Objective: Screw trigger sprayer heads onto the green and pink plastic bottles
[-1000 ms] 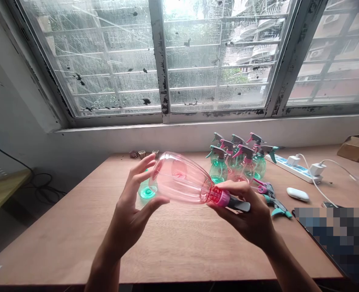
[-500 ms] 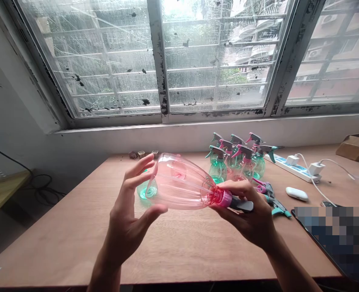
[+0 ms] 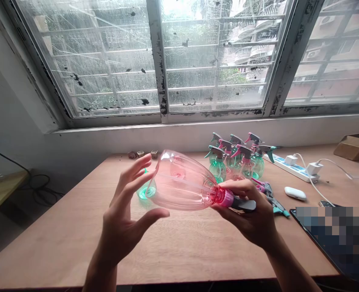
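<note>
A clear pink spray bottle [image 3: 182, 182] lies sideways in the air above the wooden table [image 3: 173, 247], base toward the window. My right hand [image 3: 252, 215] is closed round its pink collar and grey spray head [image 3: 241, 204]. My left hand [image 3: 124, 215] is spread open at the bottle's base end, fingertips and thumb at the wide rim. A green bottle [image 3: 145, 190] shows behind the pink one.
Several green and pink spray bottles [image 3: 237, 160] stand grouped near the window sill. Loose spray heads [image 3: 272, 198] lie right of my hand. A power strip [image 3: 295, 166] with chargers, a white case [image 3: 295, 193], a dark device [image 3: 331, 239] and a cardboard box [image 3: 352, 148] sit at the right.
The left hand has slid a little lower and back from the bottle's base, fingers still spread. The bottle has tipped slightly and its base has risen a little. The right hand keeps its grip.
</note>
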### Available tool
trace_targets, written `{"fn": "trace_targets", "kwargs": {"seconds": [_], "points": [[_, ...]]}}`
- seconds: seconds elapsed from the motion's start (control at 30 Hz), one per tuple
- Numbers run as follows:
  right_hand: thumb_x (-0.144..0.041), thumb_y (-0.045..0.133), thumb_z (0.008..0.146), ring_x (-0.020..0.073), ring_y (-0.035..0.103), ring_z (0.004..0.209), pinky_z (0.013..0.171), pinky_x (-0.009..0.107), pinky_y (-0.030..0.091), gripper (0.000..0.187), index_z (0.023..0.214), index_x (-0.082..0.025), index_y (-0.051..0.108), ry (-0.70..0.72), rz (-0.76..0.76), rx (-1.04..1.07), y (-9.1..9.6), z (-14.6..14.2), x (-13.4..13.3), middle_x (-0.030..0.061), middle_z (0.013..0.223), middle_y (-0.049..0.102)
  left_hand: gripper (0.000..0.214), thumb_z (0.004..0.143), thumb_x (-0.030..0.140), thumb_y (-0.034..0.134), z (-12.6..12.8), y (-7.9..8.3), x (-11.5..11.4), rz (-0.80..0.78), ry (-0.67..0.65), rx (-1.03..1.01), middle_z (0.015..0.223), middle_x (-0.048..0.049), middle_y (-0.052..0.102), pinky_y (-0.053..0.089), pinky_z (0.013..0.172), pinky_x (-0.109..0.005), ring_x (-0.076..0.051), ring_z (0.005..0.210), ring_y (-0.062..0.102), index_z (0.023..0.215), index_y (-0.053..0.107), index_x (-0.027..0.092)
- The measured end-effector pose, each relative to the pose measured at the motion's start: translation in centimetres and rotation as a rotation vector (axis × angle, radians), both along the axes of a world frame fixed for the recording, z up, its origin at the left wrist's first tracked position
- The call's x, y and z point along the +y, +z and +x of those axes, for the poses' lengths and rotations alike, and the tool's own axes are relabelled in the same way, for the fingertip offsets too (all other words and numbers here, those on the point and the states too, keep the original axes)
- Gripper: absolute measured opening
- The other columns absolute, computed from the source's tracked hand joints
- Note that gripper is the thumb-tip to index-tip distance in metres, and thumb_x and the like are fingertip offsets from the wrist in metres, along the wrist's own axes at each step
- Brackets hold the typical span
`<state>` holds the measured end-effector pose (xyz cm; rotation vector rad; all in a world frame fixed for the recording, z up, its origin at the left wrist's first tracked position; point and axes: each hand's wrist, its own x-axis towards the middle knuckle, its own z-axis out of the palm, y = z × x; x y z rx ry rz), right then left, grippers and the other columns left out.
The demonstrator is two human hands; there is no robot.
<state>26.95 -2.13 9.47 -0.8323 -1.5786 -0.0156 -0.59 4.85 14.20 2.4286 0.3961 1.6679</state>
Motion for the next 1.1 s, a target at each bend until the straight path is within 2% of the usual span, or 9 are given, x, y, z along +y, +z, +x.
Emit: {"fn": "trace_targets", "kwargs": {"seconds": [0.1, 0.2, 0.3, 0.53, 0.67, 0.73, 0.8, 0.93, 1.1], "points": [[-0.019, 0.082, 0.096, 0.0146, 0.073, 0.063, 0.057, 0.023, 0.059, 0.029, 0.12, -0.026, 0.067, 0.014, 0.024, -0.021, -0.1, -0.12, 0.06, -0.0006, 0.086, 0.078, 0.061, 0.095, 0.04, 0.085, 0.1, -0.07, -0.34, -0.057, -0.034, -0.036, 0.166, -0.0099, 0.054, 0.044, 0.129, -0.059, -0.036, 0.158, 0.046, 0.15, 0.063, 0.031], [-0.018, 0.083, 0.096, 0.0159, 0.073, 0.064, 0.059, 0.025, 0.06, 0.032, 0.122, -0.026, 0.067, 0.018, 0.032, -0.027, -0.21, -0.19, 0.03, 0.0003, 0.087, 0.079, 0.051, 0.099, 0.033, 0.081, 0.28, -0.15, -0.58, -0.097, -0.033, -0.057, 0.166, -0.0102, 0.055, 0.043, 0.129, -0.061, -0.036, 0.158, 0.046, 0.147, 0.063, 0.03], [-0.019, 0.085, 0.094, 0.0155, 0.072, 0.061, 0.056, 0.025, 0.059, 0.031, 0.119, -0.027, 0.069, 0.011, 0.0, 0.008, -0.14, -0.25, -0.08, -0.0009, 0.084, 0.077, 0.052, 0.101, 0.026, 0.078, 0.33, -0.22, -0.54, -0.121, -0.035, -0.046, 0.167, -0.0093, 0.053, 0.043, 0.13, -0.062, -0.036, 0.159, 0.046, 0.15, 0.061, 0.032], [-0.035, 0.088, 0.093, 0.0175, 0.073, 0.059, 0.052, 0.024, 0.057, 0.026, 0.11, -0.026, 0.071, 0.114, -0.152, 0.247, 0.04, -0.15, -0.33, -0.001, 0.076, 0.075, 0.06, 0.099, 0.017, 0.078, 0.44, -0.23, -0.07, -0.001, 0.038, -0.025, 0.166, -0.0022, 0.055, 0.05, 0.125, -0.055, -0.03, 0.156, 0.05, 0.152, 0.062, 0.041], [-0.033, 0.091, 0.09, 0.0163, 0.072, 0.062, 0.056, 0.025, 0.06, 0.028, 0.109, -0.025, 0.073, 0.06, -0.117, 0.212, 0.14, -0.04, -0.37, -0.0004, 0.082, 0.075, 0.061, 0.094, 0.033, 0.087, 0.45, -0.21, -0.01, -0.036, 0.008, -0.011, 0.166, -0.0078, 0.054, 0.046, 0.127, -0.062, -0.036, 0.157, 0.048, 0.15, 0.062, 0.037], [-0.029, 0.091, 0.091, 0.016, 0.074, 0.064, 0.058, 0.024, 0.062, 0.027, 0.111, -0.026, 0.073, 0.04, -0.082, 0.157, 0.21, -0.11, -0.38, 0.0004, 0.087, 0.077, 0.059, 0.093, 0.046, 0.085, 0.41, -0.22, -0.1, -0.081, -0.009, -0.028, 0.166, -0.0104, 0.054, 0.045, 0.127, -0.065, -0.038, 0.157, 0.047, 0.147, 0.064, 0.034], [-0.025, 0.088, 0.093, 0.0155, 0.074, 0.062, 0.056, 0.023, 0.062, 0.026, 0.113, -0.027, 0.072, 0.033, -0.053, 0.103, 0.21, -0.25, -0.36, -0.0002, 0.086, 0.078, 0.053, 0.096, 0.052, 0.08, 0.41, -0.23, -0.23, -0.122, -0.017, -0.053, 0.166, -0.0114, 0.054, 0.045, 0.126, -0.066, -0.039, 0.158, 0.046, 0.143, 0.065, 0.032], [-0.024, 0.086, 0.094, 0.0149, 0.071, 0.057, 0.052, 0.023, 0.06, 0.026, 0.114, -0.027, 0.07, 0.021, -0.031, 0.063, 0.16, -0.46, -0.29, -0.0016, 0.079, 0.076, 0.043, 0.099, 0.043, 0.08, 0.46, -0.32, -0.4, -0.164, 0.003, -0.066, 0.165, -0.0107, 0.055, 0.046, 0.126, -0.067, -0.038, 0.158, 0.046, 0.138, 0.067, 0.031], [-0.033, 0.09, 0.091, 0.0174, 0.073, 0.063, 0.058, 0.027, 0.062, 0.026, 0.11, -0.026, 0.072, 0.019, -0.072, 0.148, 0.04, -0.28, -0.27, 0.0002, 0.084, 0.076, 0.053, 0.097, 0.031, 0.083, 0.34, -0.4, -0.2, -0.13, 0.008, -0.033, 0.166, -0.008, 0.054, 0.043, 0.129, -0.068, -0.038, 0.158, 0.047, 0.147, 0.065, 0.037]]}}
